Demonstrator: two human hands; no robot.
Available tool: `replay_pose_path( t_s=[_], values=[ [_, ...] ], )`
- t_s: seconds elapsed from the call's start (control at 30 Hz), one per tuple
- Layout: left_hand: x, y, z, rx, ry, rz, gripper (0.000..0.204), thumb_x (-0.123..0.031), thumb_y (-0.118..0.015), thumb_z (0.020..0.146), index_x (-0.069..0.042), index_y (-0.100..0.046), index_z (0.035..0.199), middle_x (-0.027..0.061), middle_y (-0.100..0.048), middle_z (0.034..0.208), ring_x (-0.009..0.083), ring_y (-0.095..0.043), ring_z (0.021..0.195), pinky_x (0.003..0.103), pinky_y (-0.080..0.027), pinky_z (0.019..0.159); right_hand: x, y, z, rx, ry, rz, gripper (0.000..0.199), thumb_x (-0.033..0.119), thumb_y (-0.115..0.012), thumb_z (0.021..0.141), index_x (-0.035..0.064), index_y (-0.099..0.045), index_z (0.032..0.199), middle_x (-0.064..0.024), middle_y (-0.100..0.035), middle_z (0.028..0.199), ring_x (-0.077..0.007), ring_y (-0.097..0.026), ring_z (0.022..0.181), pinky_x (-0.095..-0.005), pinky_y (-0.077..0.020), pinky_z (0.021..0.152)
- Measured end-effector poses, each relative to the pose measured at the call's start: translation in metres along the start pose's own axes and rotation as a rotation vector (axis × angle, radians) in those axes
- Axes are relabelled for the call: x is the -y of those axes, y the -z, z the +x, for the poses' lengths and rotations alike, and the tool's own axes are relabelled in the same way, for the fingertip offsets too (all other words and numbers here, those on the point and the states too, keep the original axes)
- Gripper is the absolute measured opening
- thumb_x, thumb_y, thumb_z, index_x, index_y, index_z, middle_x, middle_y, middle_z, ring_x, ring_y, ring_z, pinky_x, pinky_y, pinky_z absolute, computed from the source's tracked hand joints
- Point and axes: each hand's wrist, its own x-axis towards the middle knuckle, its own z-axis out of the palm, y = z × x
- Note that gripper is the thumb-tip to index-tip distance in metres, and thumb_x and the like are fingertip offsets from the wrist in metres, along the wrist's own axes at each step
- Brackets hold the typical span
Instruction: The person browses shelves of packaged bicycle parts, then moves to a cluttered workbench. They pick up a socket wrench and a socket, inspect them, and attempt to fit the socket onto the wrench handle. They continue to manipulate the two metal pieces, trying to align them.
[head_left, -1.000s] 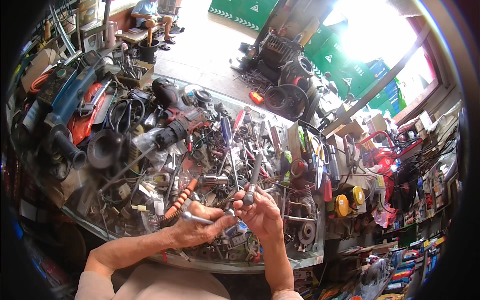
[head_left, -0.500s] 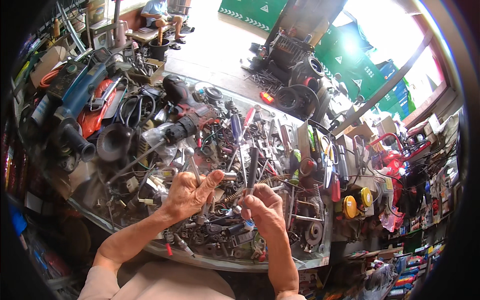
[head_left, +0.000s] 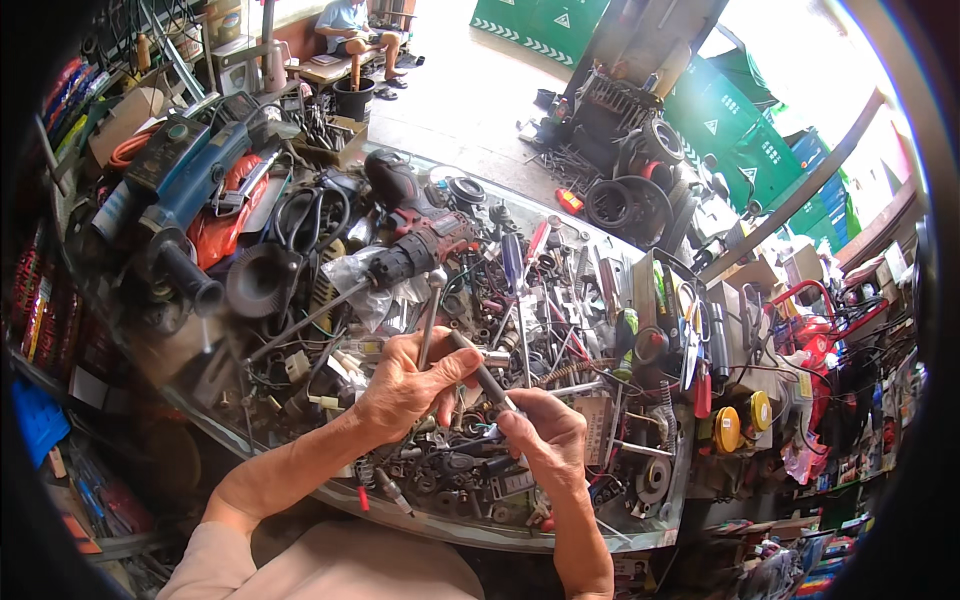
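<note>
My left hand (head_left: 405, 385) is closed round a slim steel rod with a rounded knob end (head_left: 437, 280), which points away from me. Beyond its thumb a short shiny socket-like piece (head_left: 494, 358) shows; whether it joins the rod is hidden. My right hand (head_left: 545, 430) grips a dark round bar (head_left: 481, 373) with a paler metal part near the fingers. The bar slants to the upper left, its far tip by my left thumb; whether they touch, I cannot tell. Beneath both hands lie loose metal parts (head_left: 440, 465) on a glass-topped counter (head_left: 600, 540).
A red and black power drill (head_left: 420, 240) lies beyond my left hand. At far left is a blue angle grinder (head_left: 195, 180). Screwdrivers and scissors (head_left: 690, 325) stand in a holder to the right, near yellow round tins (head_left: 727, 427). A person (head_left: 350, 35) sits far off.
The dark bar has tipped from upright to a slant toward my left hand, and the hands are closer together. The whole view has shifted slightly.
</note>
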Motion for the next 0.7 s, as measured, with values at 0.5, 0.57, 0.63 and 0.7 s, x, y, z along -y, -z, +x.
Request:
replay_pose_path(
  t_s=[0.5, 0.57, 0.63, 0.7],
  values=[
    [-0.013, 0.022, -0.008, -0.077, 0.091, -0.203, 0.064, -0.051, -0.027, 0.101, 0.006, -0.055, 0.105, 0.0092, -0.060, 0.063, 0.0080, -0.045, 0.034, 0.015, -0.032, 0.033, 0.010, 0.008, 0.005, -0.412, 0.267, -0.085, 0.030, -0.001, -0.069, 0.084, -0.0039, -0.061, 0.112, -0.0065, -0.067, 0.084, -0.0050, -0.056, 0.061, -0.0194, -0.0456, 0.051],
    [-0.018, 0.031, -0.021, -0.131, 0.101, -0.320, 0.060, -0.048, -0.027, 0.102, 0.003, -0.057, 0.103, 0.0103, -0.060, 0.063, 0.0087, -0.044, 0.034, 0.015, -0.032, 0.034, 0.010, 0.008, 0.009, -0.452, 0.279, -0.182, 0.030, 0.001, -0.071, 0.082, -0.0036, -0.063, 0.110, -0.0036, -0.067, 0.078, -0.0038, -0.056, 0.061, -0.0186, -0.0461, 0.053],
    [-0.020, 0.036, -0.031, -0.159, 0.077, -0.405, 0.057, -0.047, -0.029, 0.102, 0.002, -0.059, 0.098, 0.0102, -0.059, 0.064, 0.0099, -0.043, 0.034, 0.018, -0.033, 0.034, 0.007, 0.005, 0.019, -0.342, 0.403, -0.472, 0.031, 0.001, -0.073, 0.079, -0.0026, -0.065, 0.110, -0.0048, -0.067, 0.081, -0.0043, -0.056, 0.058, -0.0191, -0.0456, 0.050],
    [-0.018, 0.042, -0.039, -0.177, 0.046, -0.469, 0.058, -0.047, -0.031, 0.102, 0.003, -0.060, 0.095, 0.0102, -0.059, 0.063, 0.0104, -0.038, 0.032, 0.021, -0.031, 0.033, 0.007, -0.005, 0.034, -0.202, 0.520, -0.778, 0.033, 0.004, -0.076, 0.077, 0.0011, -0.066, 0.108, -0.0062, -0.066, 0.084, -0.0056, -0.058, 0.056, -0.0197, -0.0453, 0.047]
  ],
)
